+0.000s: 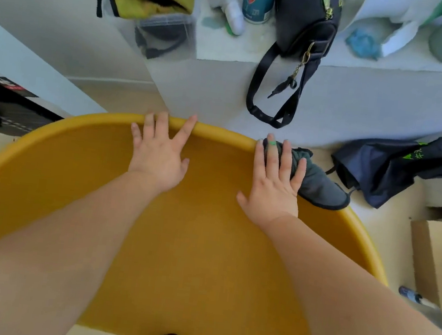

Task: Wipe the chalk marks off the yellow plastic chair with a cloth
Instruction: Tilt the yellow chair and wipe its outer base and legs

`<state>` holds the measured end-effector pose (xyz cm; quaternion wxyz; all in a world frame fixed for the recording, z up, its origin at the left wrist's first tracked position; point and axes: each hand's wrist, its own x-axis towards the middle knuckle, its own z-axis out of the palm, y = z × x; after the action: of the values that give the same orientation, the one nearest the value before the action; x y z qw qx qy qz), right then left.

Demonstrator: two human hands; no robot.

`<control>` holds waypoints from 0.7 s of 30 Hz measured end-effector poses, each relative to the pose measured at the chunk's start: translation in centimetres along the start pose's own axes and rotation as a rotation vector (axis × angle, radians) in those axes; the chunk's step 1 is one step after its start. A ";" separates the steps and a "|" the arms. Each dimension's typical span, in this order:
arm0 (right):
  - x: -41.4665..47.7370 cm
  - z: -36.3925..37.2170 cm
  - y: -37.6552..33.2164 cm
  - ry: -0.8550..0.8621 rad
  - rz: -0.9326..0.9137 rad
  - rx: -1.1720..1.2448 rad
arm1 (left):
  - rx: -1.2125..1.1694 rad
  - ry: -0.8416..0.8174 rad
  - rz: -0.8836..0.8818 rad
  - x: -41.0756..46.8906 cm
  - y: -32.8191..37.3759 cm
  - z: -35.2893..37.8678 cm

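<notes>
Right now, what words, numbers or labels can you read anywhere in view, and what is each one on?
"99.9": on the shield emblem of the teal-labelled can; only roughly legible, and its smaller print is too blurred.
Green characters on the dark blue bag: too blurred to read.
White print on the red label of the black object at far left: too blurred.
Yellow chair and grey cloth: no text visible.

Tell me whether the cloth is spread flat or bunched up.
Bunched: the grey cloth lies crumpled over the chair rim under the right hand.
</notes>
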<state>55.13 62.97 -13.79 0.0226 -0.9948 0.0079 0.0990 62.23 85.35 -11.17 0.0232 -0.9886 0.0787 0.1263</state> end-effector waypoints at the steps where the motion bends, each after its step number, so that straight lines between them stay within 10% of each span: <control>1: 0.6 -0.2 0.1 -0.005 -0.005 -0.001 | -0.001 -0.009 -0.010 0.4 0.0 -0.2; 21: 11.1 -3.1 -1.3 0.013 0.009 -0.017 | -0.066 -0.054 0.019 8.9 -2.6 -3.0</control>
<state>66.65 63.96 -12.85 0.0135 -0.9955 0.0115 0.0929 71.94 86.41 -10.43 -0.0087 -0.9843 0.0831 0.1555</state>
